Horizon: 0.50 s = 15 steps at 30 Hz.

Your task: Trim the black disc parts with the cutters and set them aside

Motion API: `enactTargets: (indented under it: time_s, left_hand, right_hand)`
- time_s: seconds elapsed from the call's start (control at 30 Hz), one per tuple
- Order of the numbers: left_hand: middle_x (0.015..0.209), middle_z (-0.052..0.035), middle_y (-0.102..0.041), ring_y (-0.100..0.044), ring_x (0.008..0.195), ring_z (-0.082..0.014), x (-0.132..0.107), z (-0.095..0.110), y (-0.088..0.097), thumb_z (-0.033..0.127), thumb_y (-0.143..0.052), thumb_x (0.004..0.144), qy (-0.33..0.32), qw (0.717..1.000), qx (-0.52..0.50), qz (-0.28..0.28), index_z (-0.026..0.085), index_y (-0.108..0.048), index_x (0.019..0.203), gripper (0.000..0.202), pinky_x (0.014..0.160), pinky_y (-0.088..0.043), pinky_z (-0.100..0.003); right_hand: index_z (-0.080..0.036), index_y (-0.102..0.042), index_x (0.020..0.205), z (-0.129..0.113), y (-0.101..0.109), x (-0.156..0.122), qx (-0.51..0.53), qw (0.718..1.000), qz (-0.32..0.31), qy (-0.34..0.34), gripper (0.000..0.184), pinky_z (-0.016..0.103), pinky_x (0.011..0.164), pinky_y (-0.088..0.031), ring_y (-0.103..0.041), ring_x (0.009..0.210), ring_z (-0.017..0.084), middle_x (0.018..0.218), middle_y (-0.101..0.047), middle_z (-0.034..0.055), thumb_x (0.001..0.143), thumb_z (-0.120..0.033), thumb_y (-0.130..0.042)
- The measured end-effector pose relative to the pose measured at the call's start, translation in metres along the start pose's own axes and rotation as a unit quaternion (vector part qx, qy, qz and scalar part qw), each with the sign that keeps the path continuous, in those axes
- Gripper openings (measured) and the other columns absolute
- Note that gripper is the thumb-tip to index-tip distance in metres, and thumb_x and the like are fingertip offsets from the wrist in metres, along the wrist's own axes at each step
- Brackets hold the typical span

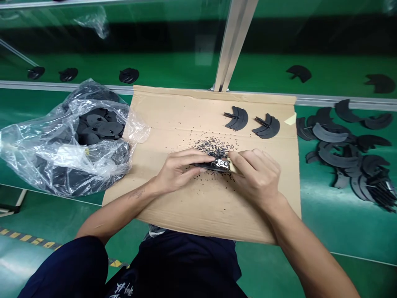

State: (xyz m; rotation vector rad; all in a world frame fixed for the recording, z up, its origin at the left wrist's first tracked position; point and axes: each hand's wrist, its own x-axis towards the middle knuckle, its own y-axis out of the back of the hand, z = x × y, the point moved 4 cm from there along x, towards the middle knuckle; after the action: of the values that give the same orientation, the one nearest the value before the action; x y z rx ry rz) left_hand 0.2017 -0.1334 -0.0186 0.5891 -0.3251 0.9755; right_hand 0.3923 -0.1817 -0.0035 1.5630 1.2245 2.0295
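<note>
On the card (198, 215), at the near side of the bits (214, 145), a part (212, 167) is pinched by the left hand (173, 170) and nippers (222, 163) are gripped by the right hand (257, 170); through a slip, the part could be gouged

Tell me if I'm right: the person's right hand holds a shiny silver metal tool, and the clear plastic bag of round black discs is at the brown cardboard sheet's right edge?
Not quite: the head view shows the clear plastic bag of discs at the left edge of the cardboard sheet. The right hand does hold the silver tool.
</note>
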Motion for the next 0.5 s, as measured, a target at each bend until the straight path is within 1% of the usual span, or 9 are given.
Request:
enactTargets:
  time_s: [0.07, 0.13, 0.23, 0.3, 0.4, 0.5]
  left_hand:
    - [0.102, -0.0080, -0.076, -0.070, 0.093, -0.0136, 0.000, 0.000, 0.000, 0.018, -0.069, 0.092, 0.000, 1.000, -0.003, -0.001, 0.020, -0.073, 0.119, 0.027, 0.083, -0.060, -0.027]
    - [0.101, -0.0078, -0.076, -0.071, 0.093, -0.0134, 0.000, 0.001, -0.001, 0.019, -0.069, 0.092, 0.002, 1.000, -0.004, -0.006, 0.019, -0.073, 0.117, 0.026, 0.083, -0.059, -0.027]
    - [0.104, -0.0073, -0.076, -0.071, 0.096, -0.0141, 0.000, 0.001, 0.000, 0.019, -0.068, 0.092, 0.026, 0.999, -0.004, -0.019, 0.018, -0.072, 0.115, 0.024, 0.086, -0.059, -0.028]
    - [0.105, -0.0069, -0.076, -0.071, 0.096, -0.0143, -0.001, -0.002, 0.001, 0.018, -0.065, 0.093, 0.065, 0.998, -0.005, -0.027, 0.017, -0.070, 0.115, 0.023, 0.087, -0.058, -0.028]
    - [0.107, -0.0068, -0.075, -0.071, 0.095, -0.0148, -0.001, -0.006, 0.000, 0.021, -0.062, 0.095, 0.114, 0.993, -0.011, -0.041, 0.017, -0.067, 0.117, 0.024, 0.087, -0.058, -0.029]
    - [0.114, -0.0084, -0.074, -0.070, 0.103, -0.0176, 0.001, -0.006, -0.004, 0.028, -0.060, 0.097, 0.112, 0.991, -0.011, -0.069, 0.018, -0.067, 0.121, 0.027, 0.092, -0.057, -0.032]
  right_hand:
    - [-0.019, -0.068, 0.089, -0.001, 0.001, 0.000, -0.008, 1.000, 0.000, 0.004, 0.012, 0.031, 0.057, -0.034, -0.046, 0.060, 0.013, 0.063, -0.063, -0.0002, 0.094, -0.013, -0.059]
    - [-0.018, -0.068, 0.087, -0.001, -0.001, -0.002, 0.011, 1.000, -0.007, 0.000, 0.012, 0.030, 0.056, -0.034, -0.046, 0.059, 0.013, 0.061, -0.061, -0.0007, 0.093, -0.012, -0.060]
    - [-0.017, -0.068, 0.089, 0.003, -0.008, -0.006, 0.100, 0.994, -0.033, -0.040, 0.014, 0.028, 0.059, -0.038, -0.051, 0.061, 0.012, 0.065, -0.063, -0.0001, 0.093, -0.010, -0.056]
    - [-0.017, -0.069, 0.091, 0.006, -0.014, -0.008, 0.144, 0.985, -0.054, -0.074, 0.019, 0.027, 0.061, -0.038, -0.053, 0.063, 0.013, 0.069, -0.064, 0.0009, 0.093, -0.009, -0.051]
    - [-0.018, -0.070, 0.094, 0.010, -0.021, -0.008, 0.113, 0.986, -0.082, -0.093, 0.022, 0.029, 0.062, -0.037, -0.052, 0.068, 0.016, 0.073, -0.065, 0.0029, 0.092, -0.010, -0.049]
    - [-0.017, -0.069, 0.100, 0.011, -0.021, -0.005, 0.069, 0.990, -0.097, -0.069, 0.022, 0.032, 0.066, -0.035, -0.052, 0.076, 0.020, 0.081, -0.067, 0.0061, 0.087, -0.011, -0.054]
